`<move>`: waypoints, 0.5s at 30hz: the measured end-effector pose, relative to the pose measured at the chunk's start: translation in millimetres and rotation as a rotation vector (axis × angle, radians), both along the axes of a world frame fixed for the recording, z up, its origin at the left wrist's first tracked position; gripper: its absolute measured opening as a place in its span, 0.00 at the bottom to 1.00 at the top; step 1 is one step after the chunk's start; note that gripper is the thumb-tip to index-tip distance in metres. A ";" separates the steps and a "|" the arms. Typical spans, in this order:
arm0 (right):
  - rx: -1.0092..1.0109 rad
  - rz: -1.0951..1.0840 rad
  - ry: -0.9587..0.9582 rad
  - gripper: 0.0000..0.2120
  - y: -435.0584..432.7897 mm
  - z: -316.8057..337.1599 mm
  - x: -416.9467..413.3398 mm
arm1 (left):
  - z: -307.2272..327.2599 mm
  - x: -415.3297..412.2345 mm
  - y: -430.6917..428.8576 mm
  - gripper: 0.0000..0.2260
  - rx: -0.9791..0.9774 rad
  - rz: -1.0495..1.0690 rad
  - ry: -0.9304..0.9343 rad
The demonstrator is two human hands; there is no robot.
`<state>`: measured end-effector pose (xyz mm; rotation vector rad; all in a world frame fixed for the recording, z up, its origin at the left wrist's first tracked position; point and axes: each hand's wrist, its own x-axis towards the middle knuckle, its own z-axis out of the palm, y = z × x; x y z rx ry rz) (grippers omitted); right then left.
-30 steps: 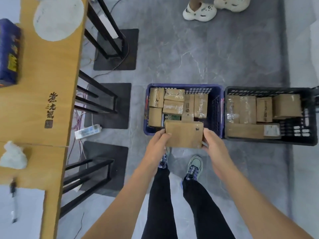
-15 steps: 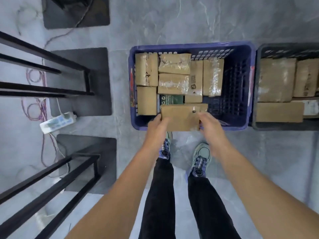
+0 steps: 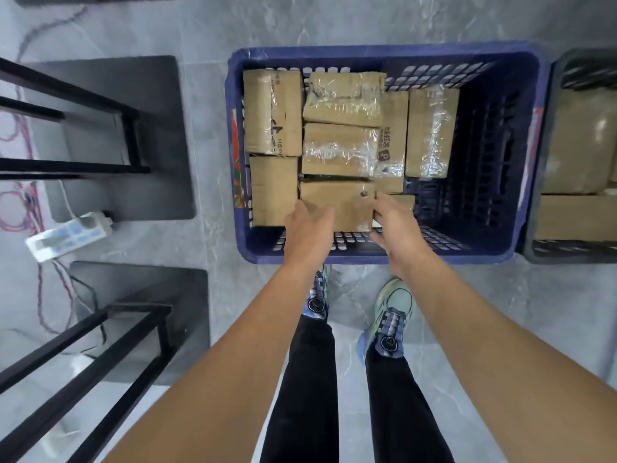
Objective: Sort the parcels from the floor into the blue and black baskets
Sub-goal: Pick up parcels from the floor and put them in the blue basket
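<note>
The blue basket (image 3: 521, 155) stands on the floor in front of my feet, holding several brown cardboard parcels, some wrapped in clear tape. A flat brown parcel (image 3: 337, 203) lies low in the basket's near middle, level with the others. My left hand (image 3: 307, 232) holds its left near edge, thumb over the top. My right hand (image 3: 397, 228) holds its right edge, fingers reaching past the corner. The black basket (image 3: 541, 248) stands to the right, cut off by the frame, with more brown parcels (image 3: 581, 145) inside.
Black metal table legs (image 3: 100, 108) on dark floor plates (image 3: 180, 202) stand to the left. A white power strip (image 3: 66, 233) with cables lies on the grey floor between them. My two shoes (image 3: 390, 315) are just in front of the blue basket.
I have leaned further over the blue basket. Both hands have lowered the flat parcel from above the near rim down among the parcels inside.
</note>
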<state>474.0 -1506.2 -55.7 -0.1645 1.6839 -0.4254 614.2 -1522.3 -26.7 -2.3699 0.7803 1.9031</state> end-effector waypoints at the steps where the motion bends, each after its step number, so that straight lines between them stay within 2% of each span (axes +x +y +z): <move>1: 0.004 -0.001 -0.010 0.13 -0.4 -3.2 0.5 | -3.1 -1.3 0.0 0.23 -0.015 -0.013 -0.004; 4: 0.007 0.001 -0.039 0.09 -2.0 -7.5 2.4 | -8.8 -4.2 3.5 0.17 -0.075 -0.047 0.023; 7: -0.003 -0.007 -0.032 0.11 -3.8 -9.4 4.4 | -13.7 -3.0 6.4 0.14 -0.088 -0.060 0.058; 9: -0.009 -0.022 -0.025 0.05 -5.0 -10.7 4.7 | -17.0 -2.4 7.6 0.13 -0.108 -0.049 0.068; 10: -0.011 -0.010 -0.027 0.09 -5.4 -9.9 5.5 | -18.1 -2.4 8.2 0.14 -0.119 -0.042 0.075; 12: -0.014 -0.019 -0.041 0.31 -4.7 -12.4 4.2 | -19.5 -3.4 9.7 0.20 -0.128 -0.026 0.088; 13: -0.019 -0.026 -0.049 0.39 -3.8 -14.4 2.9 | -20.5 -3.5 10.3 0.23 -0.122 -0.011 0.093; 15: -0.025 -0.030 -0.050 0.46 -1.1 -20.2 1.2 | -23.9 -3.5 11.0 0.24 -0.120 0.012 0.100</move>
